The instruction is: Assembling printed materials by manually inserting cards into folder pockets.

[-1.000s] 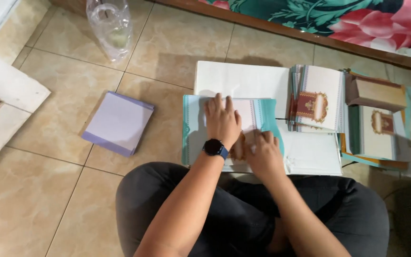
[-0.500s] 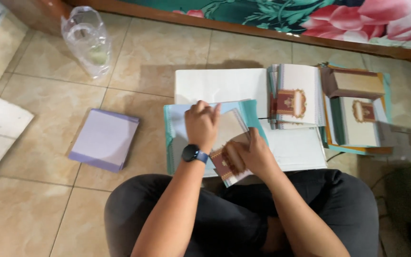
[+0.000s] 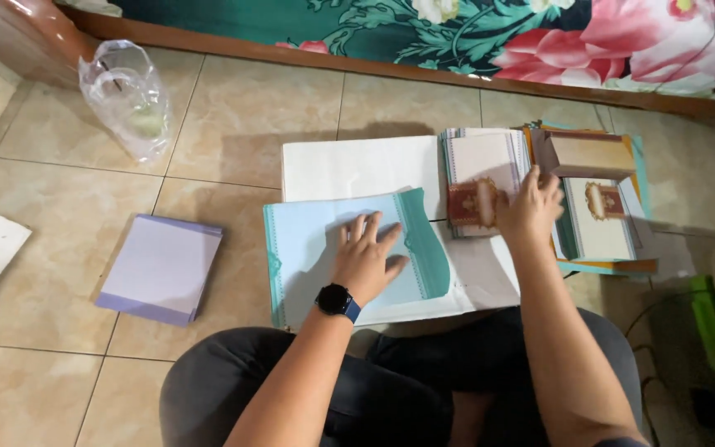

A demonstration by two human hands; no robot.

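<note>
Head view: left hand (image 3: 367, 258) flat on teal-edged sheet (image 3: 316, 248).

Glossy beige ceramic floor tiles (image 3: 59, 389) with thin dark grout lines, softly reflecting indoor light. Along the top edge, a brown wooden strip (image 3: 291, 56) under a dark green fabric with large pink flowers (image 3: 556, 33). At upper left, a reddish-brown wooden corner (image 3: 18, 37).
</note>
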